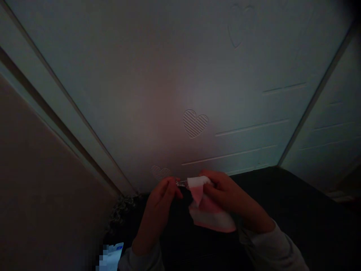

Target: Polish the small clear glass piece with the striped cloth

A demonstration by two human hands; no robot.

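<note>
My left hand (pixel 163 197) pinches one end of a small, thin, shiny metal-looking object (pixel 182 184), whose kind is too dark and small to make out. The object's other end meets a pink and white striped cloth (pixel 211 216). Closed around the upper part of this cloth is my right hand (pixel 225 188), with the lower part hanging down in loose folds. Whether the cloth wraps fully around the object's end is hidden.
A pale panel (pixel 135 94) with engraved hearts and lines rises in front of me. A dark surface (pixel 282 210) lies beneath my hands. Close to my left forearm is a lit, partly blurred screen-like thing (pixel 114 256). Crumpled dark fabric (pixel 121 209) lies at the left corner. Light is dim.
</note>
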